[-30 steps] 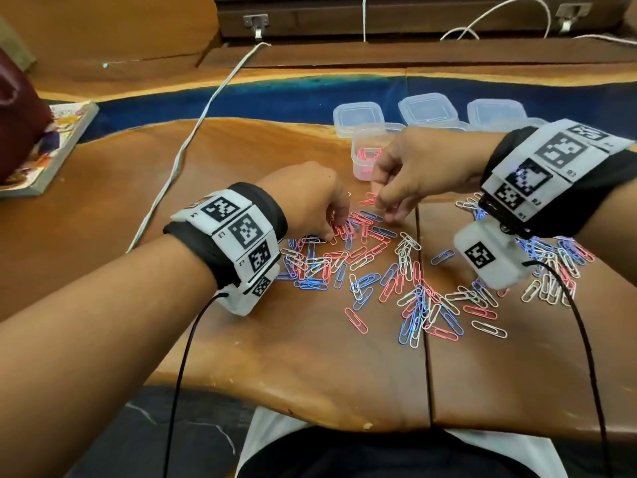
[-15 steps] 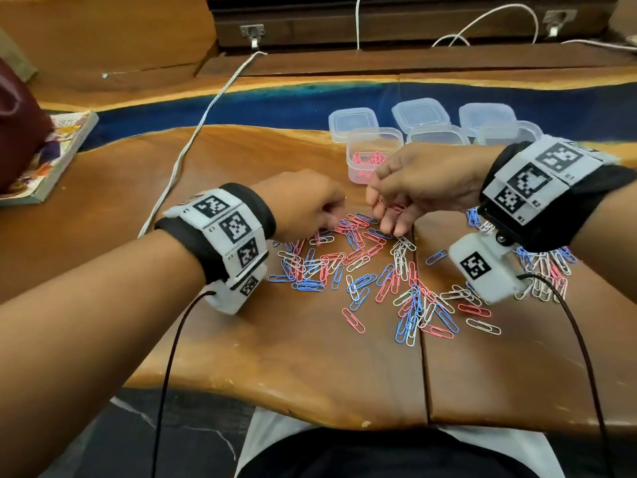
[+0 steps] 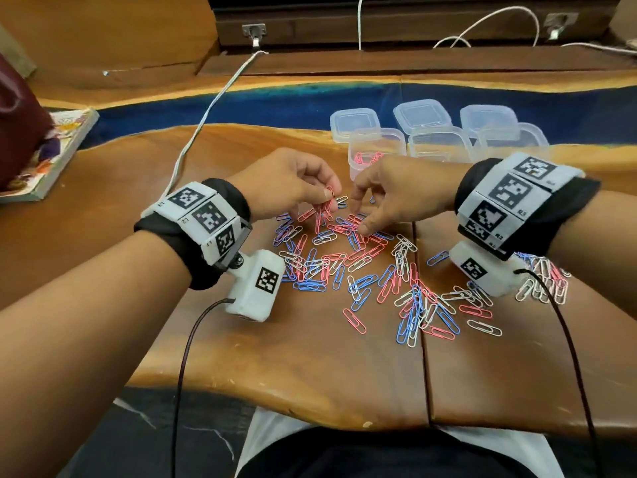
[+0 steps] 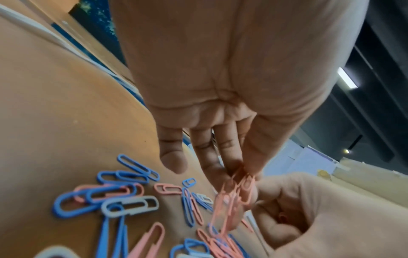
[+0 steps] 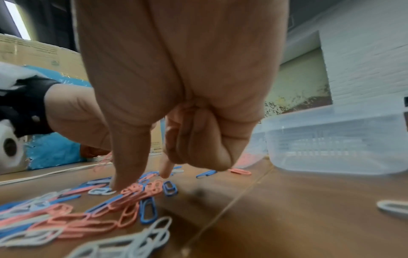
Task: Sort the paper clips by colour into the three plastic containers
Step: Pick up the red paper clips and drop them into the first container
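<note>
The live-edged wooden surface (image 3: 241,367) is carrying, near the viewer, a loose scatter of pink, blue and white paper clips (image 3: 389,284), lying flat and overlapping across the seam between its two boards. A smaller heap of mixed clips (image 3: 544,281) is lying to the right, partly hidden under the right wrist camera. Just beyond the scatter, the left hand (image 3: 289,188) is hovering above the surface with thumb and forefinger closed in a pinch on a small bunch of pink paper clips (image 3: 325,210), which is dangling over the pile; the left wrist view is showing the same bunch (image 4: 234,197) hanging from the fingertips while the other fingers are extending downward. Beside it, the right hand (image 3: 396,198) is reaching down into the pile, its forefinger and thumb tips (image 5: 123,174) touching pink clips lying on the wood and its remaining fingers curling into the palm; whether a clip is actually being gripped cannot be told. Farther back, three clear square plastic containers are standing in a row: the left container (image 3: 377,141) is holding pink clips, and the middle container (image 3: 439,143) and right container (image 3: 517,139) are standing beside it. Three clear lids (image 3: 422,113) are lying behind them. At far left, a white cable (image 3: 206,119) is crossing the surface, and a paperback book (image 3: 51,157) is lying at its edge.
</note>
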A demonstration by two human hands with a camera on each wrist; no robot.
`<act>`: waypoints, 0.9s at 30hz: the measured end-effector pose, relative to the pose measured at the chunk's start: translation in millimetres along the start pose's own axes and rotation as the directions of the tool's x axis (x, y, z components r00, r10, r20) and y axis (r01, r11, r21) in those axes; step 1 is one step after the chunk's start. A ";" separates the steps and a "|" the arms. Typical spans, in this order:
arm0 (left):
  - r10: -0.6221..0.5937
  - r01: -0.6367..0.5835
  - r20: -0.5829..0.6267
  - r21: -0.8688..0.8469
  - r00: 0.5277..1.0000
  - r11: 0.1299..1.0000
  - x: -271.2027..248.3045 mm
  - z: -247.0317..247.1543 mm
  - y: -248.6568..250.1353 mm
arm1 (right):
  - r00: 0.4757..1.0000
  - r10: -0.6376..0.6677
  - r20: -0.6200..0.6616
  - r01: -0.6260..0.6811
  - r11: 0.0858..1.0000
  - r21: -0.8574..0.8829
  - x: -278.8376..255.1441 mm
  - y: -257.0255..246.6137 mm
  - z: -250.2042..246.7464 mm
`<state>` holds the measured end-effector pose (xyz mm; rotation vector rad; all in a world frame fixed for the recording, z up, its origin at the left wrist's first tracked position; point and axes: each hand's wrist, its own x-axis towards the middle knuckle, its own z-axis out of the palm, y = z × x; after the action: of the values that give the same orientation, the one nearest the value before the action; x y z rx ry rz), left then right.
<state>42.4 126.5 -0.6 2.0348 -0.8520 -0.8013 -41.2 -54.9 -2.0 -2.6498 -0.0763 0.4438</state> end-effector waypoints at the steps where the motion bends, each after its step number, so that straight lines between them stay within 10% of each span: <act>1: -0.006 0.006 -0.004 -0.027 1.000 1.000 -0.6 0.6 -1.0 | 1.000 -0.004 0.005 0.004 1.000 -0.022 0.6 0.4 2.0; 12: -0.274 0.248 -0.004 -0.409 0.962 0.878 1.1 13.6 1.7 | 0.999 -0.005 0.041 0.009 0.996 -0.092 11.2 5.5 12.4; 17: -0.163 0.216 -0.196 0.285 0.967 0.934 4.3 25.9 6.8 | 0.996 -0.049 0.076 0.062 0.982 -0.176 7.5 3.7 13.8; 27: 0.080 -0.015 -0.069 0.657 0.994 0.754 19.0 42.1 8.4 | 0.998 -0.038 -0.048 0.033 0.995 -0.091 -7.1 6.7 -4.0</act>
<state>18.8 90.6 -19.4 2.6198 -1.2541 -0.3849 -46.8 -63.5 0.5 -2.7418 -0.1304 0.3704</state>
